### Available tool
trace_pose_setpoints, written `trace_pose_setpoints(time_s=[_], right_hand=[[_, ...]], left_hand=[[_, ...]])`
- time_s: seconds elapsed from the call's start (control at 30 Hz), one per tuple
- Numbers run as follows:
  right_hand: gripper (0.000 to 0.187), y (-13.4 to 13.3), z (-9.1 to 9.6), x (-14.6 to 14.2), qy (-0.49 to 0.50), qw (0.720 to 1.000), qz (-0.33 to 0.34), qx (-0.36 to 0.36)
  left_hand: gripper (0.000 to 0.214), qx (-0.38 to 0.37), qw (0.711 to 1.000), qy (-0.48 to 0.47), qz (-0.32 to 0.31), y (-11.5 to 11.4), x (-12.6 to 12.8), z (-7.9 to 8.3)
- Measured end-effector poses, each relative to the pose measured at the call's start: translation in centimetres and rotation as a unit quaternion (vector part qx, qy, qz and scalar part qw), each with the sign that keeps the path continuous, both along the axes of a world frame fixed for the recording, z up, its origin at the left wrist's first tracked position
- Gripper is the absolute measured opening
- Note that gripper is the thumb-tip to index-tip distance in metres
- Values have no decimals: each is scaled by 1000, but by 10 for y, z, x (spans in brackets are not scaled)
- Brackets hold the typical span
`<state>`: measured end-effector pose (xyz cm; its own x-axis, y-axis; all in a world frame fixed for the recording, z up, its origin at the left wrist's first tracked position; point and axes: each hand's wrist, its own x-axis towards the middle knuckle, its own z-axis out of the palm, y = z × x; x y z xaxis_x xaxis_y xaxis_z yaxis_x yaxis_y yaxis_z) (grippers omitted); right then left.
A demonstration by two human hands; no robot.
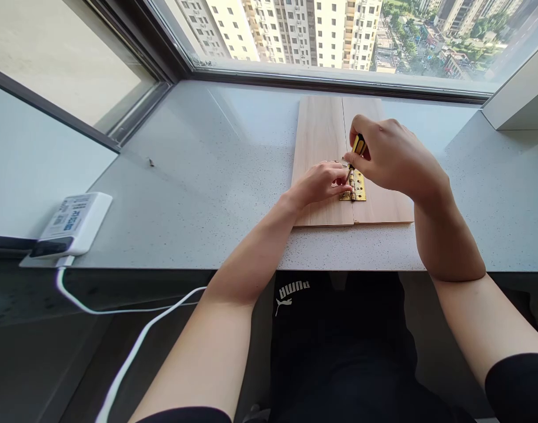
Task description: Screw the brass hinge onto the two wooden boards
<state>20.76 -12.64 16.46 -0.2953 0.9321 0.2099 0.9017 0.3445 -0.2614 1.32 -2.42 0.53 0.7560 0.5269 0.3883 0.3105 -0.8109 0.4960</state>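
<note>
The right hand clasps a screwdriver; the left hand pinches its shaft, hinge beneath; likely screwdriving, needing steady alignment.

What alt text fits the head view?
A person's right grip holds a screwdriver at a golden hinge spanning two wooden boards; the left grip partly covers the hinge. The boards lie on a speckled counter by a window.
</note>
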Motion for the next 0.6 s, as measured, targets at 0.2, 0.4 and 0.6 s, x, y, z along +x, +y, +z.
trace_pose_setpoints(time_s=[0.2, 0.4, 0.6], right_hand=[[15, -10, 19, -2, 19, 1000, 4, 12], [19, -13, 26, 3, 42, 999, -14, 16], [21, -16, 36, 10, 65, 998, -21, 12]], left_hand=[[31, 2, 1000, 23, 14, -2, 1, 0], [28, 30, 995, 78, 51, -8, 10, 0], [48, 30, 994, 85, 53, -12, 12, 6]])
